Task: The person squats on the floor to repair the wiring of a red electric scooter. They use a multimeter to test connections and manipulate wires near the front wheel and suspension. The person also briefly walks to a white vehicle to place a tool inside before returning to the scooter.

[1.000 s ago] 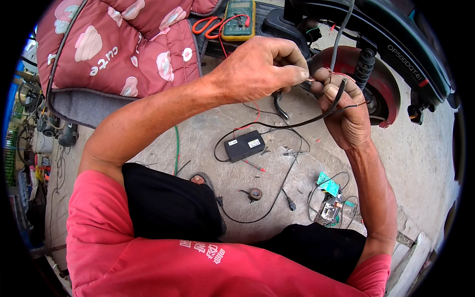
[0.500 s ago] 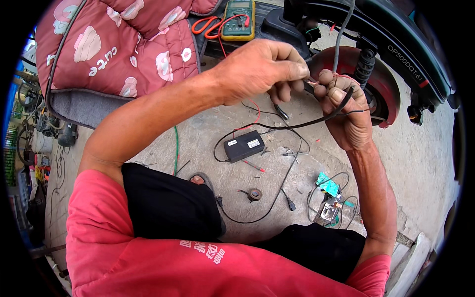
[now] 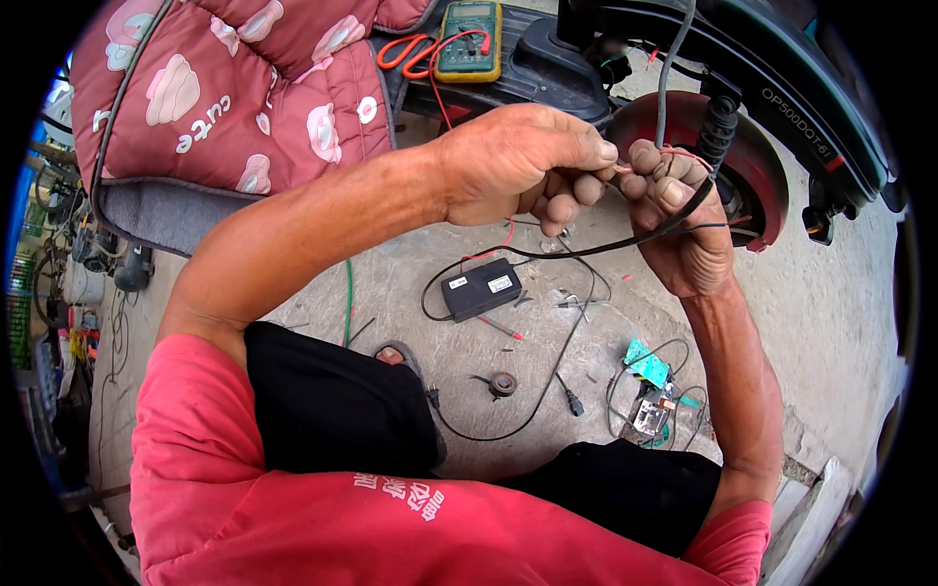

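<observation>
My left hand (image 3: 528, 166) is closed, its thumb and forefinger pinching the end of a thin reddish wire close to my right fingertips. Closed as well, my right hand (image 3: 684, 230) holds a black cable (image 3: 625, 240) that crosses the palm, and a thin red wire (image 3: 689, 153) loops over its fingers. From above, a grey cable (image 3: 668, 88) comes down to the same fingertips. The exact joint between the wires is hidden by the fingers. Below lies a black charger box (image 3: 482, 289) on the concrete, with a cable running from it towards my right hand.
A yellow-green multimeter (image 3: 468, 44) rests on the scooter's footboard, beside a padded pink cover (image 3: 244, 98). The scooter's wheel (image 3: 767, 176) stands beyond my right hand. On the ground are a tape roll (image 3: 502, 384), a red-tipped probe (image 3: 503, 328), a plug (image 3: 575, 400) and a circuit board (image 3: 653, 415).
My left hand has turned slightly and its lower fingers have curled in, still pinching near the right fingertips. The right hand has barely moved.
</observation>
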Available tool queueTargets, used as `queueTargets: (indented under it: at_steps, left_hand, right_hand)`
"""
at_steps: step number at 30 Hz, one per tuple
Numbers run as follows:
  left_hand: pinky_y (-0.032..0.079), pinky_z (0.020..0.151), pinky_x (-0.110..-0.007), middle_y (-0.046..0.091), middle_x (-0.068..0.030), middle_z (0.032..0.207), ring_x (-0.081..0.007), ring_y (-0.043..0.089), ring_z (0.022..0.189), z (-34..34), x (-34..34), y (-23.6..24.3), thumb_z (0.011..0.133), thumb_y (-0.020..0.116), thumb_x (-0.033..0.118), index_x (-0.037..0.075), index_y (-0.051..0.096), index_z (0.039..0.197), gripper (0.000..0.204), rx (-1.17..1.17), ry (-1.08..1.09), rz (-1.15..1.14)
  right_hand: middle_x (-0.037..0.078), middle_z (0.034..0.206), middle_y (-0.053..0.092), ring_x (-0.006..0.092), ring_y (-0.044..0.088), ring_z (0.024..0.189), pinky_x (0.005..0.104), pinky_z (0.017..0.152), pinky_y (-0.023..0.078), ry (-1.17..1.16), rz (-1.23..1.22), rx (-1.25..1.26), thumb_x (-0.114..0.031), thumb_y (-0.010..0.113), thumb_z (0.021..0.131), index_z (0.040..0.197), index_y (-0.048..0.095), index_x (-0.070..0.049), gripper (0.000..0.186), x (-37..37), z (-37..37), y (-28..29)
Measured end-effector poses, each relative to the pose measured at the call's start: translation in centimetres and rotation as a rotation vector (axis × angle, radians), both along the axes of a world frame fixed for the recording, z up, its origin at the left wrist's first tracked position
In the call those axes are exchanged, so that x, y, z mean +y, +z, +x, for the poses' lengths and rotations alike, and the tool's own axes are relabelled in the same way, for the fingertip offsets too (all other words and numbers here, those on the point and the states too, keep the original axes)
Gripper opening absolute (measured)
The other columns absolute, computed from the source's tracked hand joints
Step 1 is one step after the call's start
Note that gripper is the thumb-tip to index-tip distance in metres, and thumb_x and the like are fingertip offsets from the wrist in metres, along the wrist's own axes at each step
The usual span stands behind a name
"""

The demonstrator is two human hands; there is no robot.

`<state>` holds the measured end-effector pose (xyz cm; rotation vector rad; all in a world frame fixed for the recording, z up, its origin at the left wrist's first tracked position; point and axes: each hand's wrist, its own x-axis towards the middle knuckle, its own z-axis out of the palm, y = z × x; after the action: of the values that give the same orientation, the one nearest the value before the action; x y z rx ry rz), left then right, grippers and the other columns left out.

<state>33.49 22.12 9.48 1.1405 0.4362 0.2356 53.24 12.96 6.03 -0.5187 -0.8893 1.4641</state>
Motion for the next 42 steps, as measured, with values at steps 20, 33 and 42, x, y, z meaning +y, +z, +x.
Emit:
queueTargets:
  at_steps: [20, 33, 42]
  left_hand:
    - [0.049, 0.062, -0.030, 0.057, -0.0053, 0.081, -0.0185, 0.059, 0.071, 0.0, -0.5, 1.3, 0.072, 0.072, -0.002, 0.004, 0.062, 0.085, 0.017, -0.180, 0.360, 1.673]
    - [0.041, 0.054, -0.023, 0.058, -0.0024, 0.074, -0.0082, 0.054, 0.060, -0.1, -0.7, 1.8, 0.089, 0.057, 0.022, 0.001, 0.058, 0.088, 0.021, 0.022, 0.101, 0.371]
    - [0.045, 0.059, -0.023, 0.059, -0.0031, 0.077, -0.0082, 0.055, 0.063, -0.2, -0.1, 1.4, 0.090, 0.060, 0.022, -0.001, 0.060, 0.093, 0.024, 0.064, 0.161, 0.663]
  right_hand:
    - [0.011, 0.108, 0.062, 0.0086, 0.056, 0.082, 0.0197, 0.064, 0.041, 0.024, -0.045, 0.055, -0.009, 0.063, 0.087, 0.096, 0.061, -0.002, 0.012, 0.1, 0.6, -0.3]
    - [0.012, 0.111, 0.064, 0.0113, 0.063, 0.086, 0.0226, 0.068, 0.049, -0.123, -0.049, -0.074, -0.007, 0.067, 0.084, 0.097, 0.065, 0.000, 0.015, -0.2, 0.1, 0.2]
    - [0.009, 0.097, 0.067, 0.0107, 0.062, 0.079, 0.0224, 0.068, 0.048, -0.217, -0.163, -0.258, -0.006, 0.069, 0.084, 0.100, 0.065, 0.001, 0.019, -0.2, -0.6, 1.3]
